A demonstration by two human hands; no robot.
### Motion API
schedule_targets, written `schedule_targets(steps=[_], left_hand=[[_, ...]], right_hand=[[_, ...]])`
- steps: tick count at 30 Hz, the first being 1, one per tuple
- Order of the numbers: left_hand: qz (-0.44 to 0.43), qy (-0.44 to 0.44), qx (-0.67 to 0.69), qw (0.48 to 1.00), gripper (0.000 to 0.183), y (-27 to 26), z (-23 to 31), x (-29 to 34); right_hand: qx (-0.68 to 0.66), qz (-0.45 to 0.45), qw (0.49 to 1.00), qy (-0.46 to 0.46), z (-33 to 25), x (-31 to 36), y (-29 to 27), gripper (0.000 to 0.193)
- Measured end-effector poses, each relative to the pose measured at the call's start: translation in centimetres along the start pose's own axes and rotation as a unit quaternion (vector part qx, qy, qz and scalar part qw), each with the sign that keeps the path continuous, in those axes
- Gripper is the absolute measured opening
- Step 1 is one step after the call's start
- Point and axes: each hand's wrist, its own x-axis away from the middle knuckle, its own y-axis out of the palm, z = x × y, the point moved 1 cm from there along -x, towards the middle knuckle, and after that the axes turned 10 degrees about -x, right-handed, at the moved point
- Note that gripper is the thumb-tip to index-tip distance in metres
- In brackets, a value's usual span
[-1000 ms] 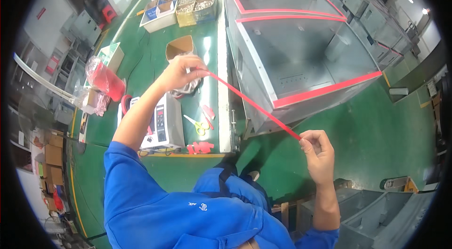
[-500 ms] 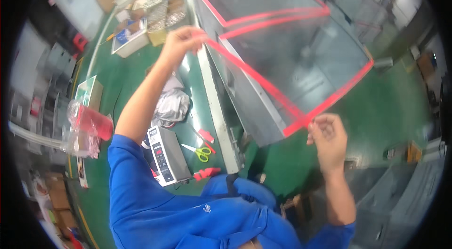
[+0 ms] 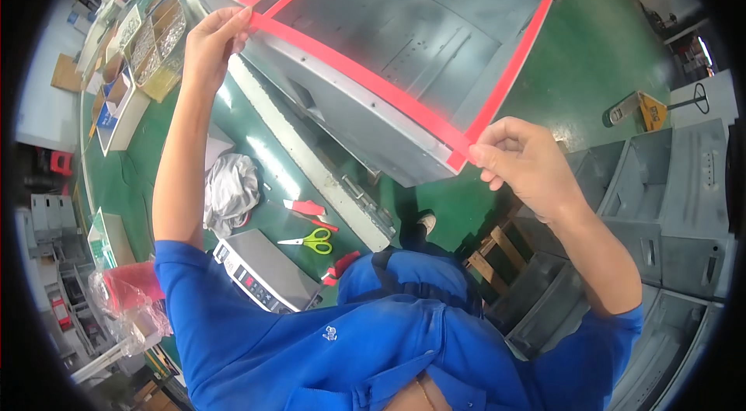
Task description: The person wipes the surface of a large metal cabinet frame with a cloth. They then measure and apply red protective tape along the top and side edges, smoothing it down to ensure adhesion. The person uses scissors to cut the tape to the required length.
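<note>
A strip of red tape (image 3: 357, 85) stretches straight between my hands, along the near top edge of a grey metal casing (image 3: 342, 131) with wide openings. My left hand (image 3: 211, 47) pinches its far left end between thumb and fingers, at a corner where other red strips meet. At the near right corner, my right hand (image 3: 524, 164) pinches the other end, beside a red strip (image 3: 514, 61) running up the right side. Whether the held strip touches the metal along its whole length, I cannot tell.
On the green bench lie green-handled scissors (image 3: 317, 240), red scraps (image 3: 342, 265), a grey cloth (image 3: 231, 192) and a boxy device (image 3: 272, 267) with a control panel. Bins of small parts (image 3: 162, 42) stand farther left. Grey metal cabinets (image 3: 699, 178) and a wooden pallet (image 3: 497, 249) are at the right.
The view has swung, so the casing and both hands sit farther left and higher in it. Both hands still pinch the tape, which now lines up more closely with the casing's near edge.
</note>
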Motion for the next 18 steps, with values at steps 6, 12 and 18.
schedule_targets(steps=[6,12,18], left_hand=[[-0.021,-0.006,-0.008,1.000,0.016,-0.5,-0.5,-0.3],[0.010,-0.003,-0.057,0.998,0.020,-0.9,-0.8,-0.3],[-0.007,0.009,-0.076,0.997,0.020,-1.1,-1.8,-1.1]], right_hand=[[-0.016,0.018,1.000,-0.009,0.3,-0.3,0.3,0.014],[-0.012,0.011,1.000,-0.005,0.7,-0.4,0.5,0.014],[0.107,0.009,0.994,-0.010,0.6,-0.9,0.4,0.018]])
